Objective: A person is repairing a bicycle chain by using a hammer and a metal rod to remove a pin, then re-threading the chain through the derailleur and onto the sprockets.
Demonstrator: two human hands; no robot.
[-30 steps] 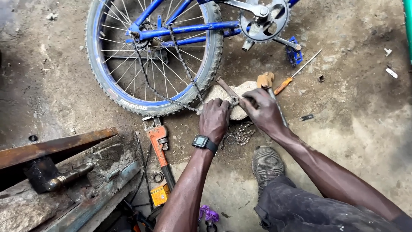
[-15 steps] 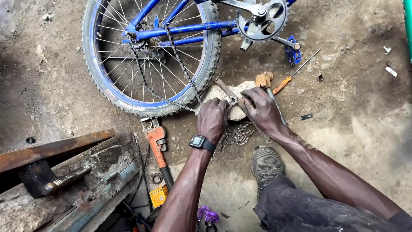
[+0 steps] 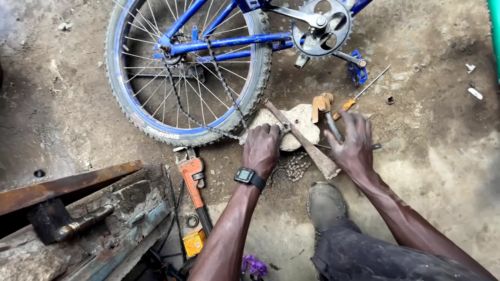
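A blue bicycle lies on the dirt, its rear wheel (image 3: 130, 106) at the top left. Its slack chain (image 3: 219, 78) runs down onto a pale flat stone (image 3: 304, 122). My left hand (image 3: 260, 148), with a black watch on the wrist, is curled on the chain at the stone's near edge. A long rusty tool with a thick wooden handle (image 3: 312, 153) lies slanted across the stone between my hands. My right hand (image 3: 351, 143) is spread open to the right of the stone, fingertips over the dark shaft of a small tan-headed hammer (image 3: 323, 104).
An orange-handled screwdriver (image 3: 359, 96) lies beyond the hammer. An orange pipe wrench (image 3: 192, 177) rests left of my left arm, a loose chain piece (image 3: 294, 166) below the stone. Rusty steel bars (image 3: 67, 184) fill the lower left. My shoe (image 3: 325, 205) sits below; the crank chainring (image 3: 323, 21) is at top.
My right hand has left the stone and the long tool, moved right and opened over the small hammer. The left hand stays on the chain.
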